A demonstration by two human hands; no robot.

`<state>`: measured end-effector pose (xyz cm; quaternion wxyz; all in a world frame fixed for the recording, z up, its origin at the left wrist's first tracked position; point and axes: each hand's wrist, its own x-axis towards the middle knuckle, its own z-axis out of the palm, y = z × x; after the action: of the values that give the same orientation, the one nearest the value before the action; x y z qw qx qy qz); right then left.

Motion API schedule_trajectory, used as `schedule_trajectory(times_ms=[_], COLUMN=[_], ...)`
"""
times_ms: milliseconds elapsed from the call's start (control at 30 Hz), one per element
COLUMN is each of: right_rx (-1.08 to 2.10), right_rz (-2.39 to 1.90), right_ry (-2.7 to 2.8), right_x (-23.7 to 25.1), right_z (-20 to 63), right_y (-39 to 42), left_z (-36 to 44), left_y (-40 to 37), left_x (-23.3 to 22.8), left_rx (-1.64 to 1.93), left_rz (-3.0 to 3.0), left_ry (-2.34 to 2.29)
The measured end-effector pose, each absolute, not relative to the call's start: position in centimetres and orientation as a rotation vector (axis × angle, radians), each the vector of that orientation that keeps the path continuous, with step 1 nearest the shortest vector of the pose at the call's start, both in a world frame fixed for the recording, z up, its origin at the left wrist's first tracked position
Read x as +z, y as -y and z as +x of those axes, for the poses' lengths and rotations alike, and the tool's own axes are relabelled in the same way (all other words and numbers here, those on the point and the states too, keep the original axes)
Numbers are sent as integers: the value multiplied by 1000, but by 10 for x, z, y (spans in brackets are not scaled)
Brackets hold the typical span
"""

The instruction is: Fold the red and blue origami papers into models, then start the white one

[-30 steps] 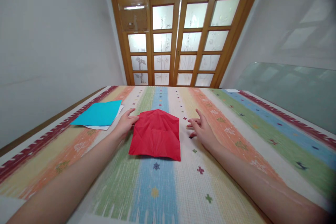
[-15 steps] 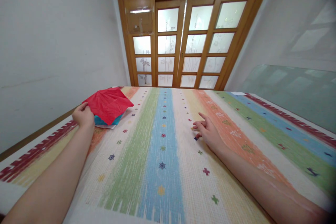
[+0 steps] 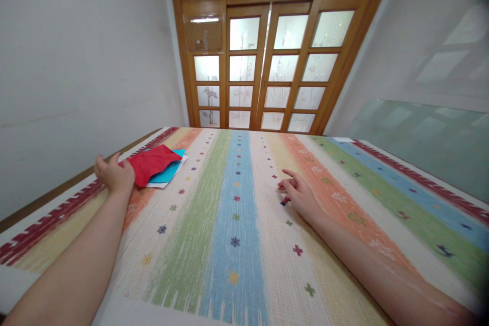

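red paper (image 3: 153, 163), creased and uneven, lies on the striped tablecloth (image 3: 212, 224) between eight and nine o'clock of the view, its left end meeting the left hand (image 3: 116, 173), which sits at its nine o'clock side. that hand has its fingers partly spread and bent, its back uppermost; whether it has hold of the red paper's edge, i cannot tell. under the red paper, showing at its three o'clock side, is blue paper (image 3: 170, 170), and below that a white sheet (image 3: 163, 184) peeks out from three round to five o'clock. the tablecloth's stripes run from six o'clock up towards twelve, where a wooden door (image 3: 263, 66) with frosted panes stands beyond. at four o'clock, well apart from the papers, the right hand (image 3: 301, 197) has fingers loosely curled, forefinger stretched out, its grip slack around nothing. farthest over, at three o'clock, is a greenish glass panel (image 3: 420, 135).
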<state>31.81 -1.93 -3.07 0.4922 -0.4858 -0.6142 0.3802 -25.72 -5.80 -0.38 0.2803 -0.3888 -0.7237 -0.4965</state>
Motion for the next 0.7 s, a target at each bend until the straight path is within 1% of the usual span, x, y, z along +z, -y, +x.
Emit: schedule_trajectory(times_ms=[100,233,333,400,533,700], right_rx=[797,675,642,542,412,301], right_rz=[-1197,-1211,-1195,-1189,-1182,-1227], right_ry=[1607,1753,1857,1978,2121,2227], right_x=[-34,-35,-32,-30,-27,-25], right_z=[321,320,316,313,309,305], right_y=[15,15,20,24,29,33], left_z=[-228,-168,-124,-101,-76,-61], left_y=[50,39,37,37,40,28], left_x=[3,11,7,-1,-11,-3], left_rx=[-1213,-834,-644,-505,-279,-186], left_rz=[-1268,-1911,-2217,-2404,-2607,-2559], left_ry=[1839,1492,1345,1312,1527,1732])
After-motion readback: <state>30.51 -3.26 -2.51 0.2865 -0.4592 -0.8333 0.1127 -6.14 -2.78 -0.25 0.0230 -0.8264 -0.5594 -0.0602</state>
